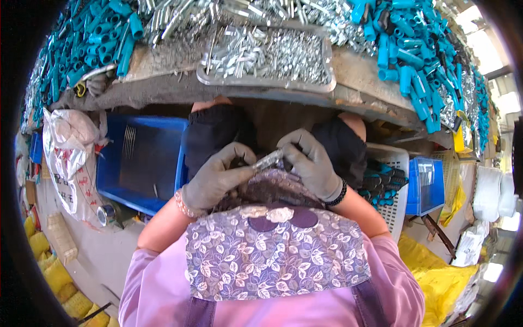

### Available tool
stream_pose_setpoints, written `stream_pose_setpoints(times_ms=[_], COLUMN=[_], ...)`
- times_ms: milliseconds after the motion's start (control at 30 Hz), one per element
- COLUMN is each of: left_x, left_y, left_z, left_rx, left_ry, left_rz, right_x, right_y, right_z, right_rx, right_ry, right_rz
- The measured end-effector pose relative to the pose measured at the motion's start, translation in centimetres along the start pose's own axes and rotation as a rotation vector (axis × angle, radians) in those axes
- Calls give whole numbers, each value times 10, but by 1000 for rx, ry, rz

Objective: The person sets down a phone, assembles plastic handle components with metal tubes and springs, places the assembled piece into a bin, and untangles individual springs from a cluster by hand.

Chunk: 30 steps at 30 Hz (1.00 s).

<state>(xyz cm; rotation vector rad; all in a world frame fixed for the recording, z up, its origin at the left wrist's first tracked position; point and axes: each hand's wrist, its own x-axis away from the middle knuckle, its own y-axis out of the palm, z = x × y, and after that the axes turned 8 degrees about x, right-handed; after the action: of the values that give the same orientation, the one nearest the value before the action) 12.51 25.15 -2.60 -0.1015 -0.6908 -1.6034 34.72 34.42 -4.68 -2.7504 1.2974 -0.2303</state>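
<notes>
A slim silvery metal piece (268,161) is held slantwise between my two hands, above my lap. Grey gloves cover both hands. My left hand (217,179) pinches its lower left end between thumb and fingers. At the upper right end, the bent fingers of my right hand (311,165) close on it. The fingers hide parts of the piece, so its exact kind cannot be made out. Beyond my knees, a clear plastic tray (267,83) on the workbench (163,87) holds many small shiny metal parts.
Teal plastic handles (103,41) lie heaped at the bench's left, with more teal handles (406,54) at its right. On my left stand a blue crate (143,163) and a white sack (73,158). A white basket (400,169) and a blue bin (426,185) are on my right.
</notes>
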Motion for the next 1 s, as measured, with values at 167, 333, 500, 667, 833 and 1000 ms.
stream_pose_setpoints(times_ms=[167, 333, 500, 667, 833, 1000], left_x=[1, 7, 7, -5, 5, 14], left_y=[-8, -24, -34, -30, -24, -21], left_z=[-3, -2, 0, 5, 5, 3], left_rx=[15, 36, 174, 64, 183, 156], left_ry=[-66, -56, -38, 8, -44, -55], left_rz=[-48, -102, -18, -70, -21, -16], right_x=[-3, -21, -68, -86, -70, -83], right_y=[0, -58, -196, -250, -307, -348], right_z=[6, -46, -63, -79, -77, -62], right_rx=[87, 575, 779, 1199, 1167, 1705], right_ry=[-26, -226, -259, -219, -182, -13], right_rz=[-56, 288, 1110, 1191, 1263, 730])
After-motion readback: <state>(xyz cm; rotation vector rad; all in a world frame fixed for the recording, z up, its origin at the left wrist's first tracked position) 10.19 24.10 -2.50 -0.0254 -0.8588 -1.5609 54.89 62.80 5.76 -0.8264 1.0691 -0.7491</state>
